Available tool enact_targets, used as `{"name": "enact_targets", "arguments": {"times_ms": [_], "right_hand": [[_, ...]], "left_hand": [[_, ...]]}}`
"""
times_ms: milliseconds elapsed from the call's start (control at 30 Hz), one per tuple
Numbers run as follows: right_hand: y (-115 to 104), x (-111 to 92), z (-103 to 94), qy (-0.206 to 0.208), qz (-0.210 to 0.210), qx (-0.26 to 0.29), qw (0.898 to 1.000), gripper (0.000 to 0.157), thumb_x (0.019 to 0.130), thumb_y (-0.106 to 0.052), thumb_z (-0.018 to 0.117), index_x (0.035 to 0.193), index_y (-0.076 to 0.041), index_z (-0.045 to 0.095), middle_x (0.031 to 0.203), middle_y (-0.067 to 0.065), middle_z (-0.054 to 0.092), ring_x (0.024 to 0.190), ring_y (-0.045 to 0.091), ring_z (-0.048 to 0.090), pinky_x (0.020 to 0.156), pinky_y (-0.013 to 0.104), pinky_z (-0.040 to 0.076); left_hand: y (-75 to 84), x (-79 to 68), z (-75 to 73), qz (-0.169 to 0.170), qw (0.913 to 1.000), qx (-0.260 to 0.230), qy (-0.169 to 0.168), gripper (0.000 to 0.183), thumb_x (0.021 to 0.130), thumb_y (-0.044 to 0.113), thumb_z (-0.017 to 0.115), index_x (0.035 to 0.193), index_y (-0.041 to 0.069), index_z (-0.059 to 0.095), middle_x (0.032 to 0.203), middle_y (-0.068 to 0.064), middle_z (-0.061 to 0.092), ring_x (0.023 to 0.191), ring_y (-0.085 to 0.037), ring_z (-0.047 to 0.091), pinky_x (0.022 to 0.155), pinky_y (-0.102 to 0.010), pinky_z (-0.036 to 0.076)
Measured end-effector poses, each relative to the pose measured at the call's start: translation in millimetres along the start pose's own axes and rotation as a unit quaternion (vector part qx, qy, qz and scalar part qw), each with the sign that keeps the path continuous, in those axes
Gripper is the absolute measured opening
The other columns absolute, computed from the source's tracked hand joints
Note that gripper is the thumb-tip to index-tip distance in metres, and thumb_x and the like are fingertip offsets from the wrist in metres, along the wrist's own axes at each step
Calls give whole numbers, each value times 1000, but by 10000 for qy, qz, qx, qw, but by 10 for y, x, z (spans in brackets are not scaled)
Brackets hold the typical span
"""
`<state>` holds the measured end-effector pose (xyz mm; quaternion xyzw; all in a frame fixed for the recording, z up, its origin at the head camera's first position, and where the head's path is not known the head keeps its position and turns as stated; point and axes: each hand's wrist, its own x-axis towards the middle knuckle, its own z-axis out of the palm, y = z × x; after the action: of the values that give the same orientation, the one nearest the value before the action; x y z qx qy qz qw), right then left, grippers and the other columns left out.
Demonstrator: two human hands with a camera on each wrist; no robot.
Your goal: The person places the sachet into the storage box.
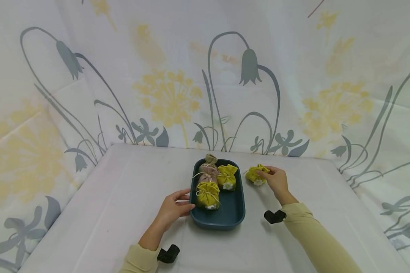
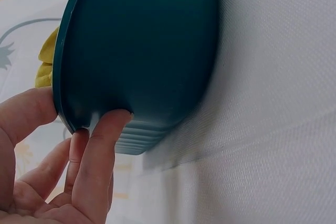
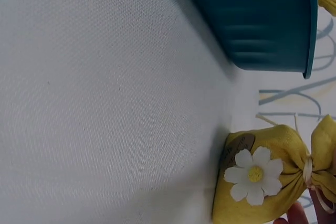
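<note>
A dark teal plastic tub point(image 1: 227, 218) stands on the white cloth, and my left hand point(image 1: 173, 208) grips its left rim. Thumb over the rim and fingertips on the outer wall show in the left wrist view. My right hand point(image 1: 276, 182) pinches a yellow drawstring pouch point(image 1: 254, 175) by its gathered top, to the right of the tub. This pouch bears a white flower point(image 3: 254, 175) and a brown label, close to the cloth. Inside the tub sit a yellow pouch point(image 1: 208, 197) at front left, another yellow pouch point(image 1: 227, 177) at back right, and a mauve pouch point(image 1: 208, 172).
An olive-beige gathered cloth top point(image 1: 211, 158) shows behind the mauve pouch at the tub's back. White cloth point(image 1: 130, 197) covers the table. Behind it hangs a flower-printed curtain point(image 1: 294, 68). Black devices point(image 1: 168, 254) are strapped at both wrists.
</note>
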<state>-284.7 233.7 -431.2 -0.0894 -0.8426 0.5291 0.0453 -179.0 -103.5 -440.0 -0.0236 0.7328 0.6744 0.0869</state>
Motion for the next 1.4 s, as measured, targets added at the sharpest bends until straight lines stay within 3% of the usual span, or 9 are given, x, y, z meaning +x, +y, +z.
{"name": "enact_targets", "arguments": {"times_ms": [100, 333, 533, 800, 1100, 1400], "right_hand": [[9, 0, -12, 77, -62, 8, 10000, 45, 87, -25, 67, 118, 6, 59, 116, 21, 59, 102, 24, 52, 85, 32, 45], [18, -23, -42, 420, -199, -46, 9989, 43, 85, -29, 69, 112, 4, 65, 101, 11, 66, 81, 7, 53, 67, 16, 45], [-19, -119, -70, 527, -412, 502, 9965, 40, 84, -25, 71, 109, 7, 65, 92, 8, 67, 70, -2, 59, 69, 16, 51], [-137, -289, -148, 713, -826, 940, 9896, 35, 84, -19, 71, 103, 10, 65, 80, 1, 66, 67, -1, 61, 68, 21, 55], [-350, -408, -207, 889, -1158, 1244, 9814, 33, 85, -15, 70, 103, 11, 64, 78, -4, 64, 66, 0, 62, 64, 17, 54], [-532, -523, -150, 743, -1394, 1383, 9777, 33, 85, -16, 69, 102, 12, 63, 77, -6, 64, 67, 3, 63, 65, 18, 54]], "left_hand": [[-13, -1, 8, 4, 10000, -5, -13, 57, 81, 1, 70, 133, 0, 48, 114, -17, 52, 97, -23, 61, 70, -35, 57], [-30, -6, 13, -15, 10000, -15, 7, 56, 81, 1, 70, 133, 1, 49, 114, -17, 52, 97, -23, 61, 71, -35, 57], [-30, 7, 12, -12, 10000, 25, 22, 56, 81, 1, 70, 133, 1, 49, 114, -16, 53, 98, -24, 61, 71, -35, 56], [-35, 20, 15, -15, 10000, 13, -13, 57, 81, 0, 70, 134, 0, 48, 114, -17, 52, 97, -23, 61, 71, -36, 56], [-25, 31, 18, 14, 10000, 29, 11, 56, 81, 1, 70, 133, 0, 48, 114, -17, 53, 97, -23, 61, 71, -35, 56], [-6, 2, 12, 9, 10000, 21, 4, 56, 81, 1, 70, 133, 0, 49, 113, -17, 53, 95, -22, 61, 71, -35, 56]]}}
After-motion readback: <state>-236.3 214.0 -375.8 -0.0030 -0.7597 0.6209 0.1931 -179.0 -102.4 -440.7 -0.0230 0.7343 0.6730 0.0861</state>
